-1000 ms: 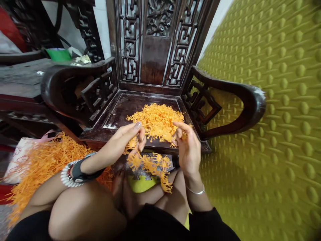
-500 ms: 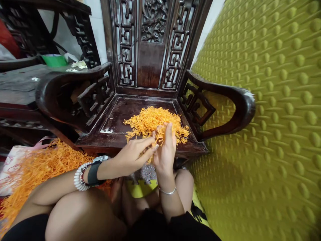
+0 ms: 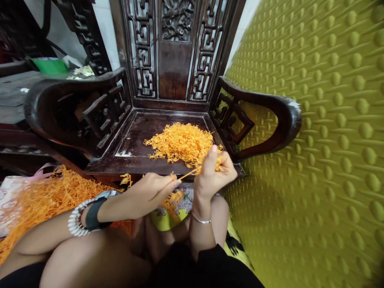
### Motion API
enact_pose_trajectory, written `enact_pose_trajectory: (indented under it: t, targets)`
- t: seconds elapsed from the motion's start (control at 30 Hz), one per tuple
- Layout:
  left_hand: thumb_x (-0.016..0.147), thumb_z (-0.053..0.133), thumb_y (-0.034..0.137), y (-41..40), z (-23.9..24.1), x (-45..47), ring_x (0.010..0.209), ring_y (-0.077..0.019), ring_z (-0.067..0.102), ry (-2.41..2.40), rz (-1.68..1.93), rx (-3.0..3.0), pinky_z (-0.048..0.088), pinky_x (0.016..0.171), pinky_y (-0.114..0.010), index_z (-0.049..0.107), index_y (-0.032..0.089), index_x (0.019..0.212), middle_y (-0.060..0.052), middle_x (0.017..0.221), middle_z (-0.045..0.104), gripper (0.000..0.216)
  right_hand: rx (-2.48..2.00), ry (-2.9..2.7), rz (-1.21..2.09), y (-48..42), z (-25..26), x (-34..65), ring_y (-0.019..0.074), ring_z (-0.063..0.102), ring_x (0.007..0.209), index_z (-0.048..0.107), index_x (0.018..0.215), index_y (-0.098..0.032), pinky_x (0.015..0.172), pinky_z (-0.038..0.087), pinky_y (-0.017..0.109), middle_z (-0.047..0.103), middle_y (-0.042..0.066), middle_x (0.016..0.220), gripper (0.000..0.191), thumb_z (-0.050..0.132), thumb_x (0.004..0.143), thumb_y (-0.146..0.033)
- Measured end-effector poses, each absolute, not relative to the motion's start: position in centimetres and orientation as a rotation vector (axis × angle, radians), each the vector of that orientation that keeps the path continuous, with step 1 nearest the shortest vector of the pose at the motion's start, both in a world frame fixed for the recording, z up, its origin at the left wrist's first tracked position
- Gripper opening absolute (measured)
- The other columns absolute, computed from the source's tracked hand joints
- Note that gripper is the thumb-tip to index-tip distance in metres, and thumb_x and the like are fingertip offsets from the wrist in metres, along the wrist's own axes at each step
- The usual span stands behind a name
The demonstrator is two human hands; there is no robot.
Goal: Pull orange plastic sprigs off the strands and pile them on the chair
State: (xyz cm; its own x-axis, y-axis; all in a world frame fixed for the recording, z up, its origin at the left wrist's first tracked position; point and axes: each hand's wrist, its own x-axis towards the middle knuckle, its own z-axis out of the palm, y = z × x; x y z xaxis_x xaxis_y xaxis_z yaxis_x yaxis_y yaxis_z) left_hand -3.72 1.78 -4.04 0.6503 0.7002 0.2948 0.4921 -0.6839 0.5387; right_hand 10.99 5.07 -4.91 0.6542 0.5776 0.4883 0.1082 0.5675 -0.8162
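A thin orange strand [image 3: 189, 174] is stretched between my two hands, in front of the chair seat. My left hand [image 3: 151, 188] pinches its left end between thumb and fingers, with more orange bits dangling below. My right hand [image 3: 211, 176] is closed, thumb up, around the other end, and some frilly orange pieces show at its fingers. Just beyond, a heap of small frilly orange pieces [image 3: 180, 142] lies on the dark wooden seat [image 3: 135, 140]. What the pieces are made of I cannot tell.
Long tangled orange strands [image 3: 60, 192] spill over a white bag [image 3: 10, 196] at lower left. The carved chair has a left armrest [image 3: 39, 108] and a right armrest [image 3: 288, 120]. A green container [image 3: 51, 66] stands on the left. A yellow-green studded sheet [image 3: 315, 180] rises on the right.
My hands, close together before, have moved apart, left hand leftward and right hand rightward, drawing the strand taut between them. The view has shifted slightly.
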Motion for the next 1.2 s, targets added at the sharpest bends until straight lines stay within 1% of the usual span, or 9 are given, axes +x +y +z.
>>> enact_pose_trajectory:
  t: [0.1,0.3,0.47,0.63,0.8,0.9,0.97,1.1,1.2]
  targets:
    - [0.100,0.026,0.033,0.9,-2.8,-4.2,0.056,-0.0102,0.047,0.840,0.558,2.321,0.036,0.059,-0.023,0.048,0.018,0.068,0.003,0.061,0.050,0.041,-0.937,-0.859,0.274,3.2,-4.6,11.5,0.0083,0.018,0.045,0.019,0.057,-0.023,0.046,0.014,0.029,0.016,-0.006,0.053,0.048,0.056,0.087,-0.030]
    - [0.100,0.028,0.035,-0.2,-1.7,-5.2,0.057,-0.0088,0.050,0.660,0.432,2.181,0.038,0.056,-0.020,0.054,0.016,0.074,0.001,0.065,0.058,0.041,-0.645,-0.792,0.273,0.9,-2.7,11.4,0.0041,0.016,0.040,0.016,0.056,-0.021,0.041,0.012,0.025,0.013,-0.008,0.052,0.053,0.060,0.084,-0.016]
    - [0.100,0.026,0.035,-0.1,-1.2,-5.1,0.058,-0.0090,0.057,0.478,0.363,2.000,0.043,0.058,-0.020,0.054,0.015,0.073,-0.003,0.067,0.065,0.043,-0.561,-0.880,0.596,-0.2,-1.1,12.2,0.0037,0.014,0.037,0.019,0.053,-0.020,0.038,0.013,0.024,0.016,-0.009,0.047,0.050,0.061,0.082,-0.015]
    - [0.100,0.028,0.033,0.2,-1.0,-5.1,0.058,-0.0091,0.058,0.436,0.345,1.947,0.043,0.058,-0.019,0.055,0.015,0.075,-0.004,0.066,0.065,0.041,-0.387,-1.041,1.047,-0.3,0.0,13.5,0.0025,0.010,0.031,0.015,0.055,-0.019,0.031,0.009,0.021,0.013,-0.010,0.041,0.053,0.064,0.077,-0.017]
    - [0.099,0.028,0.037,0.0,-0.8,-5.5,0.057,-0.0090,0.055,0.444,0.311,1.927,0.042,0.057,-0.020,0.055,0.015,0.073,-0.004,0.066,0.064,0.044,-0.284,-1.106,1.288,-0.4,0.0,14.3,0.0024,0.007,0.031,0.015,0.056,-0.019,0.027,0.008,0.017,0.011,-0.011,0.041,0.053,0.063,0.079,-0.022]
    - [0.100,0.028,0.037,0.0,-0.8,-5.4,0.057,-0.0080,0.055,0.467,0.354,1.849,0.042,0.055,-0.019,0.053,0.015,0.072,-0.001,0.064,0.060,0.043,-0.321,-1.038,1.158,-0.1,0.0,14.0,0.0029,0.009,0.031,0.021,0.054,-0.020,0.027,0.008,0.019,0.012,-0.011,0.040,0.052,0.067,0.078,-0.023]
    - [0.099,0.031,0.037,0.2,-1.0,-5.2,0.058,-0.0075,0.057,0.508,0.452,1.769,0.041,0.052,-0.017,0.048,0.016,0.066,0.002,0.060,0.053,0.043,-0.409,-0.933,1.024,0.8,0.0,13.4,0.0038,0.012,0.032,0.031,0.052,-0.021,0.028,0.009,0.021,0.018,-0.011,0.041,0.047,0.070,0.076,-0.027]
    - [0.098,0.033,0.040,0.7,-1.9,-4.6,0.051,-0.0070,0.053,0.608,0.704,1.637,0.041,0.050,-0.017,0.045,0.017,0.062,0.005,0.050,0.042,0.045,-0.562,-0.923,1.116,3.7,-0.8,11.9,0.0063,0.021,0.038,0.044,0.058,-0.022,0.035,0.023,0.021,0.028,-0.009,0.047,0.043,0.064,0.077,-0.055]
    - [0.097,0.035,0.044,1.0,-2.5,-4.3,0.050,-0.0075,0.052,0.727,0.806,1.627,0.036,0.042,-0.016,0.048,0.017,0.064,0.005,0.049,0.042,0.045,-0.599,-0.886,1.136,5.4,-1.9,10.9,0.0078,0.031,0.044,0.049,0.068,-0.023,0.042,0.033,0.022,0.036,-0.007,0.054,0.039,0.052,0.082,-0.060]
